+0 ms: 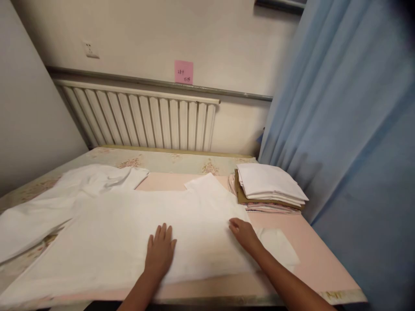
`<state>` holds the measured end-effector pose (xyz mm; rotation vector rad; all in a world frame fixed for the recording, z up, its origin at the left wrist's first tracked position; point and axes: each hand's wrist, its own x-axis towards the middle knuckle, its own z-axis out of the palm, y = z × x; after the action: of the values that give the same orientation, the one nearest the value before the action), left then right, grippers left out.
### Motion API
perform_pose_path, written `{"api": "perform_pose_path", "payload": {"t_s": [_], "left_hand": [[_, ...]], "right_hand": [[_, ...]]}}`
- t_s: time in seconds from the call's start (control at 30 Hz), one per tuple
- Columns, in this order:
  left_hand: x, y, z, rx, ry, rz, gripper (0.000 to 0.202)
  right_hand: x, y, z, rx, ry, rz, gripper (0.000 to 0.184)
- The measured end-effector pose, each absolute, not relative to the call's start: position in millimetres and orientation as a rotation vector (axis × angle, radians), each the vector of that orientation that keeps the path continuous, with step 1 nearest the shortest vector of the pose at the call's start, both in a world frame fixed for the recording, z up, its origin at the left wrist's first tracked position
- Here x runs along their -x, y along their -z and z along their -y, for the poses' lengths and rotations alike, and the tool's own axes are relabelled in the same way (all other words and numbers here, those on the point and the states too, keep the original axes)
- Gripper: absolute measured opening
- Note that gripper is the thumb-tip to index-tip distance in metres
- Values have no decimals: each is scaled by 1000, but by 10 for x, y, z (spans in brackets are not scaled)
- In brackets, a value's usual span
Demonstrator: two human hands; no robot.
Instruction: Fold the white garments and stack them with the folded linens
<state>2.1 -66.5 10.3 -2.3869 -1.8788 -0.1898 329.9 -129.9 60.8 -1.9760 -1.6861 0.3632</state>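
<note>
A white T-shirt (123, 224) lies spread flat on a pink board (311, 250) that rests on the table. My left hand (160, 250) lies palm down on the middle of the shirt, fingers stretched out together. My right hand (244, 235) rests on the shirt's right side near its sleeve (207, 190), fingers curled down onto the cloth; whether they pinch it I cannot tell. A second white garment (48, 207) lies loosely to the left, partly under the shirt.
A stack of folded clothes (269, 188), white on top with brown and pink below, sits at the right rear of the board. A blue curtain (350, 129) hangs close on the right. A white radiator (142, 116) runs along the wall behind. A floral cover (168, 162) shows under the board.
</note>
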Motion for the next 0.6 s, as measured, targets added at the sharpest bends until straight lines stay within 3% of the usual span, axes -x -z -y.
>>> {"api": "perform_pose_path", "payload": {"t_s": [0.13,0.3,0.6], "left_hand": [[-328,-81,381,2467,314,1756,48],[-378,-9,236,2516,416,1669,50],[-340,124,207,2530,461,1672,52]], "right_hand": [[-3398,-864,395,2031,-402,1579,25],[-3589,-829,-590,2178,-382,1473,17],[-3667,-489,-1501,2298,-404,1378,31]]}}
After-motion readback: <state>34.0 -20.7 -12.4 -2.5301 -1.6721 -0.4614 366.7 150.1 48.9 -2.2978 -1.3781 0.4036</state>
